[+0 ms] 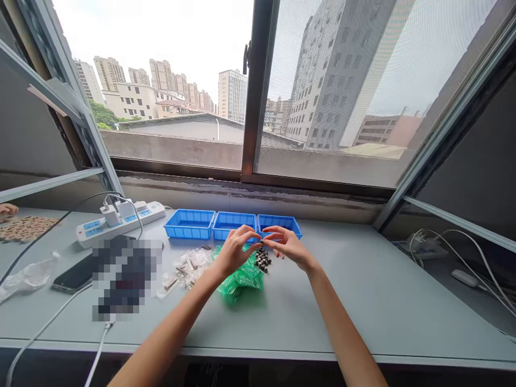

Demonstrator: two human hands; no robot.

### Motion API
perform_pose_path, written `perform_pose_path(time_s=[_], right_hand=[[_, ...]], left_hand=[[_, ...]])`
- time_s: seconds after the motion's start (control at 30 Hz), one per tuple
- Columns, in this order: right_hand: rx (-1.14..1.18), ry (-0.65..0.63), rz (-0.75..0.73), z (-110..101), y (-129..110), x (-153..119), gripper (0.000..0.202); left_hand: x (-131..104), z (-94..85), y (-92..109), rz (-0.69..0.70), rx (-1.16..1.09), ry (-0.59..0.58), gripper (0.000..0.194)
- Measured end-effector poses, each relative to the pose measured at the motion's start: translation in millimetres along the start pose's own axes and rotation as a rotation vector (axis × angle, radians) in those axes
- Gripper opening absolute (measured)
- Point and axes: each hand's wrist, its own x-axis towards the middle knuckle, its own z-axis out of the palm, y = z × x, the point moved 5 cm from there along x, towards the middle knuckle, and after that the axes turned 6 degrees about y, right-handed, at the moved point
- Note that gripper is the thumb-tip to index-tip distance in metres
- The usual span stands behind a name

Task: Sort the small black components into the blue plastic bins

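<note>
My left hand (238,248) and my right hand (289,246) meet above the desk, fingertips pinched close together. Between them is a small dark metallic part (262,242), too small to name; both hands seem to grip it. Just below lies a pile of small dark and silver parts (263,260), partly on a crumpled green plastic bag (242,280). Left of the bag are clear little plastic packets (189,267) with thin pieces inside. Behind my hands stand three blue bins in a row: a left bin (189,232), a middle bin (226,232) and a right bin (297,228), partly covered by my fingers.
A white power strip (151,214) with plugged-in chargers sits at the back left. A phone (74,275), a blurred-out object (129,279), cables and a clear bag (32,277) lie at left. Another person's hand (7,211) is near brown pieces (28,228) at far left.
</note>
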Motion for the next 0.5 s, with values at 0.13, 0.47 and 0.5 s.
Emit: perform_pose_path(time_s=[0.13,0.47,0.5], right_hand=[[0.174,0.007,0.033,6,2,0,0.044],[0.428,-0.005,0.167,26,11,-1,0.057],[0.446,-0.005,0.191,28,12,-1,0.058]], left_hand=[[0,-4.4,-1,-0.001,-0.156,0.131,0.012],[-2,-7.8,-2,-0.124,-0.390,0.227,0.014],[-2,-6.6,-3,-0.138,-0.393,0.225,0.014]])
